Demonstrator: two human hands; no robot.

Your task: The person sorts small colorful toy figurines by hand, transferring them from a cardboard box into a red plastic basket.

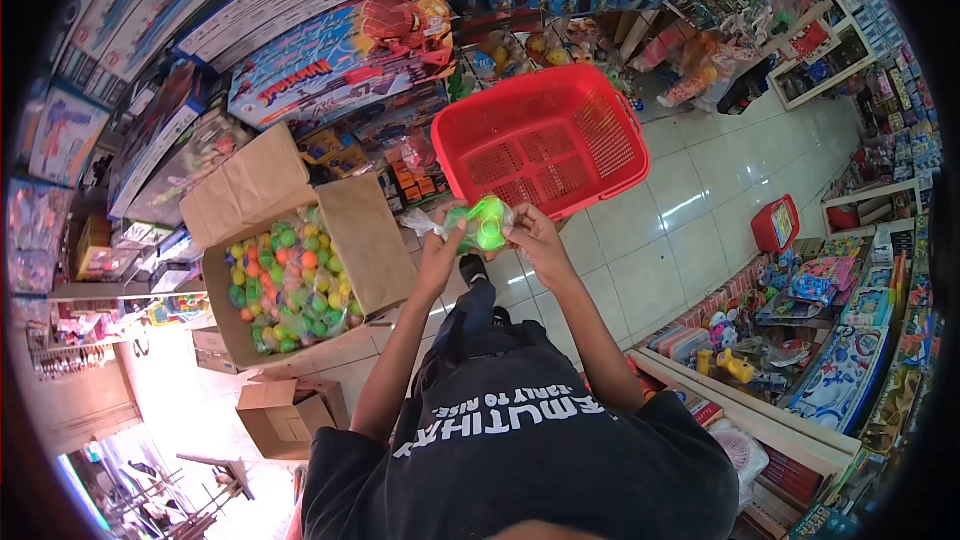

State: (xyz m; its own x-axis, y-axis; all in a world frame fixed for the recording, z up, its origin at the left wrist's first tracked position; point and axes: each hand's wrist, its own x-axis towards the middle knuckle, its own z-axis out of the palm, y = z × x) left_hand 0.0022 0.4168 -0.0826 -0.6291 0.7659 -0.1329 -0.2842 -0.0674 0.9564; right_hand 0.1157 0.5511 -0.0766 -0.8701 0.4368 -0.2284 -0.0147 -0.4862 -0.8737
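Between my two hands, in front of my chest, is a clear plastic bag with bright green toys [488,223] in it. My left hand [446,243] has its fingers closed on the bag's left side. On the right side, my right hand [535,242] pinches the same bag. Just beyond the hands stands a red plastic basket [612,190] with a perforated bottom and nothing visible inside. An open cardboard box [376,245] to the left holds bagged balls [295,285] in green, orange and yellow.
A smaller open cardboard box [285,420] sits at the lower left. Boxed toys [345,55] and hanging packs line the far side. Shelves of toys [740,365] run along the right, near a small red basket [775,225] on the tiled floor [640,240].
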